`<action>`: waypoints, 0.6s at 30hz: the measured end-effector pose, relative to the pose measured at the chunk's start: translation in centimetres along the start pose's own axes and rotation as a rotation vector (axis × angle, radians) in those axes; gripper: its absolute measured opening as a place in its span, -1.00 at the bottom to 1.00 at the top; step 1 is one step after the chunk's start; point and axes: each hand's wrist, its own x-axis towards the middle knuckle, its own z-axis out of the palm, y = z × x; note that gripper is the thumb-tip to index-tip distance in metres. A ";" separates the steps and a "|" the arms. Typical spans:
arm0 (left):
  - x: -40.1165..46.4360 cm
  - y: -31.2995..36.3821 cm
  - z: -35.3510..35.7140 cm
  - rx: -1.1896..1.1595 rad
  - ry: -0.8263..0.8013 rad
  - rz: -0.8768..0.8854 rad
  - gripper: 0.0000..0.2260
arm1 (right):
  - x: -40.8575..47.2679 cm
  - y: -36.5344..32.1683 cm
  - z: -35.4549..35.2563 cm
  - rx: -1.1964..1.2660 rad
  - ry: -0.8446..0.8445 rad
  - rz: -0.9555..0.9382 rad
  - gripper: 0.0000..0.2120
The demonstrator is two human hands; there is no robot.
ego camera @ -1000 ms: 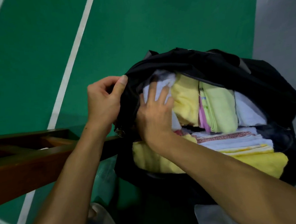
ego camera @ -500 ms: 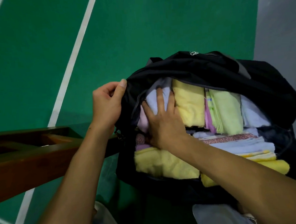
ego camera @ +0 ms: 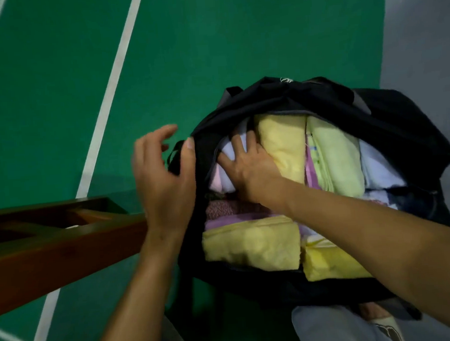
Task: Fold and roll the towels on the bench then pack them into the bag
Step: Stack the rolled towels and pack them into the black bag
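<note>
A black bag (ego camera: 391,132) lies open and is packed with several rolled and folded towels. My right hand (ego camera: 250,168) presses flat on a pale lilac-white towel (ego camera: 226,154) at the bag's upper left corner, fingers tucked under the flap. Beside it stand a yellow towel (ego camera: 283,145) and a light green towel (ego camera: 335,157). More yellow towels (ego camera: 250,244) fill the near side. My left hand (ego camera: 163,174) hovers at the bag's left edge, fingers spread, thumb touching the black fabric.
A dark wooden bench (ego camera: 50,246) runs in from the left, its end meeting the bag. Below lies green court floor with white lines (ego camera: 115,71), and a grey strip (ego camera: 422,36) on the right. My knee in grey cloth (ego camera: 330,328) shows at the bottom.
My left hand has let go of the bag's flap and its fingers have opened. My right hand has pushed the lilac-white towel deeper into the corner.
</note>
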 end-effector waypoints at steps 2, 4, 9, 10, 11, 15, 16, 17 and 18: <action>-4.1 2.2 -1.4 0.062 -0.028 0.252 -0.87 | -1.0 1.7 -2.1 0.058 0.004 -0.057 -0.13; -8.2 2.3 -1.6 0.140 -0.277 0.400 -0.80 | -3.4 3.2 -4.0 0.105 0.064 -0.109 -0.16; -11.6 -5.4 -0.5 0.316 -0.513 0.390 -0.60 | -12.9 4.5 -4.3 0.327 0.135 -0.197 -0.41; -11.6 -6.1 -0.2 0.308 -0.511 0.342 -0.60 | -14.6 4.4 -3.3 0.344 0.111 -0.259 -0.38; -11.4 -6.3 0.2 0.287 -0.513 0.269 -0.61 | -15.8 4.3 -2.3 0.338 0.066 -0.326 -0.34; -9.0 -5.0 2.2 0.160 -0.550 -0.079 -0.65 | -15.0 3.1 1.5 0.228 -0.013 -0.374 -0.31; -8.3 -5.1 2.8 0.134 -0.565 -0.117 -0.64 | -14.1 3.0 2.1 0.192 -0.025 -0.337 -0.29; -7.6 -5.3 3.4 0.118 -0.589 -0.143 -0.62 | -13.1 3.0 2.6 0.164 -0.039 -0.299 -0.25; -7.1 -5.4 3.7 0.119 -0.615 -0.160 -0.62 | -12.4 3.1 2.8 0.152 -0.059 -0.280 -0.22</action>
